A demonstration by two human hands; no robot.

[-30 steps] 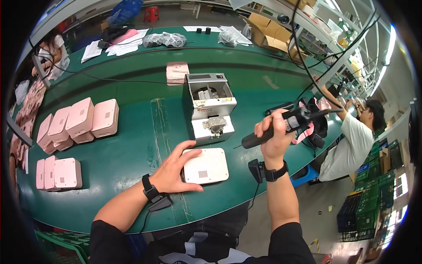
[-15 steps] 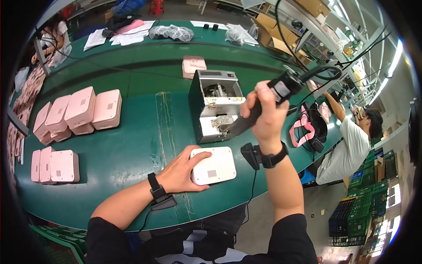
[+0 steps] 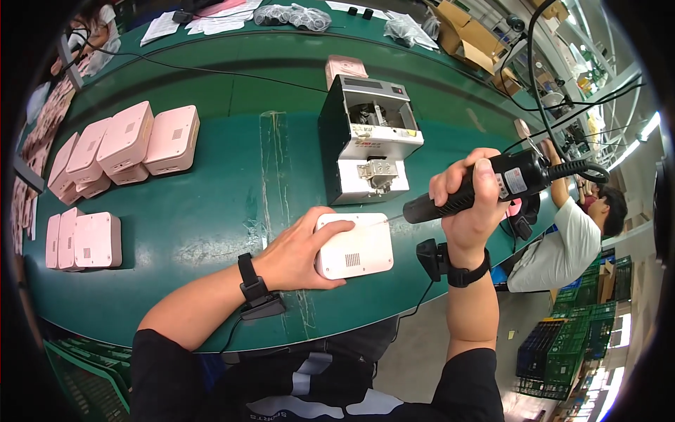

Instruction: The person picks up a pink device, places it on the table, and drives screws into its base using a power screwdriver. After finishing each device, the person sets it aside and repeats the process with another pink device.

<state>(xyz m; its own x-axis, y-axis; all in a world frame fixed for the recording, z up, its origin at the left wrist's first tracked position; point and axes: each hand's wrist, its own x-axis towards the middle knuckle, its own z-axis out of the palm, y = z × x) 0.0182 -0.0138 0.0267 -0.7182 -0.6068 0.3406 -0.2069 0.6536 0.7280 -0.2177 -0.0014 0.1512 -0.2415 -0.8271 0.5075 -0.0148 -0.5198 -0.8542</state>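
My left hand (image 3: 299, 250) grips the left side of a pale pink plastic box (image 3: 362, 257), its thumb lying on the top face. The box rests flat on the green table and shows a small vent grille and corner holes. My right hand (image 3: 470, 193) is wrapped round a black electric screwdriver (image 3: 453, 200), tilted with its cable end up to the right. Its thin bit reaches over the box's upper right part; whether it touches the box I cannot tell. Just beyond the box stands a black and silver screw feeder (image 3: 376, 144).
More pink boxes stand in a stacked group (image 3: 126, 144) and a short row (image 3: 84, 241) at left. Another pink box (image 3: 344, 68) sits behind the feeder. Cables hang at right, where a co-worker (image 3: 562, 243) sits. Papers and plastic bags (image 3: 292, 17) lie on the far table.
My right hand has brought the screwdriver away from the feeder's front, over to the pink box. My left hand still holds the box. The whole view has shifted somewhat.
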